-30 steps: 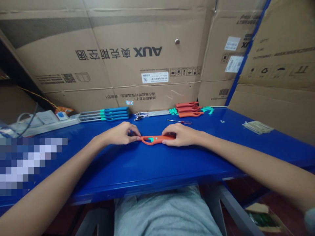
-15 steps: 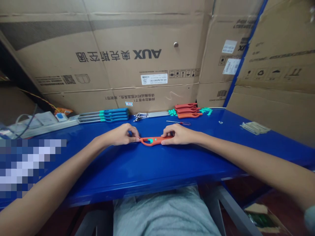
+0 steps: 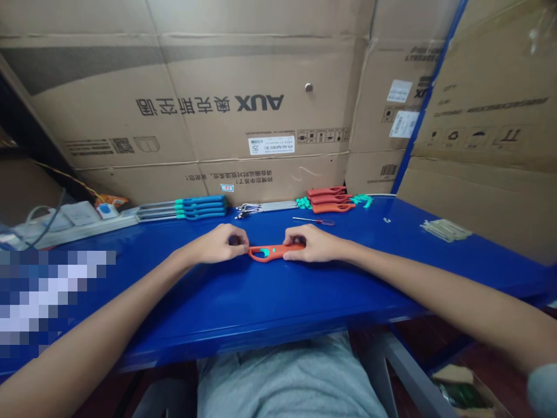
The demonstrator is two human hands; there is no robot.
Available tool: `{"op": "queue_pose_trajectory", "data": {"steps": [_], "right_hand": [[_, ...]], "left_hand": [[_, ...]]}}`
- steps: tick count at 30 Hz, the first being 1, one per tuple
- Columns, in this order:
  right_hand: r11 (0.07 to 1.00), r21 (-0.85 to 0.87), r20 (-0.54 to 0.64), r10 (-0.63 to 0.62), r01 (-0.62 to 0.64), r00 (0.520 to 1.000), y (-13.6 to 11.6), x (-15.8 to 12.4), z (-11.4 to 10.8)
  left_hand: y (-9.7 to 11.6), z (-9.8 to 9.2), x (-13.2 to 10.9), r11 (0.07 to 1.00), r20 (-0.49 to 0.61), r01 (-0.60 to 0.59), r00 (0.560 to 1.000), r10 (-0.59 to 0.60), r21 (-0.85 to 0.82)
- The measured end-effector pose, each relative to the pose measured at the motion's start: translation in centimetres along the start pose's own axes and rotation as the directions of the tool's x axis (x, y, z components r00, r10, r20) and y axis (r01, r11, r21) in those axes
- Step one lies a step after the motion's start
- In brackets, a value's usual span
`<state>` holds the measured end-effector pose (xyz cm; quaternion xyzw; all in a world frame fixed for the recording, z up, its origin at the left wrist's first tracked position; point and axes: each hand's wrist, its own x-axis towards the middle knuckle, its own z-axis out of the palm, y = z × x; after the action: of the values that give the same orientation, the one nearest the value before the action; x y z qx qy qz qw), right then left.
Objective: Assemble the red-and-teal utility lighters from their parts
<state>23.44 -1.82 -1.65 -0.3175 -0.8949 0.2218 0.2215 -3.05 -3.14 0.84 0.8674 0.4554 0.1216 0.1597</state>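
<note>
An orange gas lighter handle (image 3: 273, 252) with a green trigger in its finger loop lies level, just over or on the blue tabletop (image 3: 261, 296). My right hand (image 3: 315, 242) is closed around its right end, thumb in front and fingers behind, hiding that end. At the loop end, my left hand (image 3: 221, 242) is pinched, thumb against fingers, at the handle's left tip. Whatever small part sits between those fingertips is hidden. Behind my right hand lies a thin screwdriver (image 3: 324, 222) with a clear reddish handle.
Along the back stand blue lighters (image 3: 204, 206), metal rods with wires (image 3: 278, 205), green pieces (image 3: 303, 202) and stacked orange-red handles (image 3: 327, 199). Pale strips (image 3: 446, 229) lie at right. A power strip (image 3: 87, 223) is at left. Cardboard (image 3: 209, 69) walls the back.
The view has shifted slightly, so everything sits a little differently in frame. Both hands keep their places at the two ends of the orange lighter handle.
</note>
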Motion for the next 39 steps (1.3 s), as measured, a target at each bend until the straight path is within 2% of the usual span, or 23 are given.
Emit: {"op": "queue_pose_trajectory", "data": {"steps": [5,9,12,14,21,26,32,36,39], "right_hand": [[1.0,-0.019,-0.064,-0.017,0.016,0.998,-0.2,-0.1,0.0],[1.0,-0.011,-0.16,-0.023,0.021,0.987,0.2,0.1,0.2],[0.996,-0.086,-0.233,-0.05,0.031,0.971,0.7,0.2,0.2],[0.987,-0.144,-0.24,-0.103,0.069,0.965,0.8,0.1,0.1],[0.948,-0.256,-0.196,-0.245,0.192,0.95,0.9,-0.1,-0.7],[0.921,-0.351,-0.209,-0.254,0.17,0.944,1.4,-0.1,-0.8],[0.864,-0.434,-0.251,-0.388,0.255,0.887,1.5,-0.3,-0.9],[0.904,-0.372,-0.323,-0.34,0.211,0.883,1.3,-0.2,-0.7],[0.972,-0.165,-0.323,-0.212,0.165,0.922,0.8,-0.2,-0.5]], "left_hand": [[0.3,0.4,0.3,0.995,0.01,-0.066,0.998,0.065,0.076],[0.3,0.6,0.3,0.973,-0.086,-0.118,0.987,0.137,0.198],[0.2,0.7,0.4,0.956,-0.154,-0.087,0.979,0.134,0.279],[0.1,0.7,0.4,0.937,-0.197,-0.07,0.97,0.144,0.342],[-0.8,1.0,0.4,0.896,-0.345,-0.078,0.905,0.247,0.438],[-0.9,1.3,0.4,0.877,-0.394,-0.125,0.858,0.33,0.464],[-0.9,1.4,0.4,0.839,-0.432,-0.19,0.787,0.44,0.509],[-0.9,1.3,0.4,0.822,-0.468,-0.192,0.742,0.479,0.537],[-0.6,1.4,0.4,0.806,-0.481,-0.226,0.703,0.523,0.547]]}}
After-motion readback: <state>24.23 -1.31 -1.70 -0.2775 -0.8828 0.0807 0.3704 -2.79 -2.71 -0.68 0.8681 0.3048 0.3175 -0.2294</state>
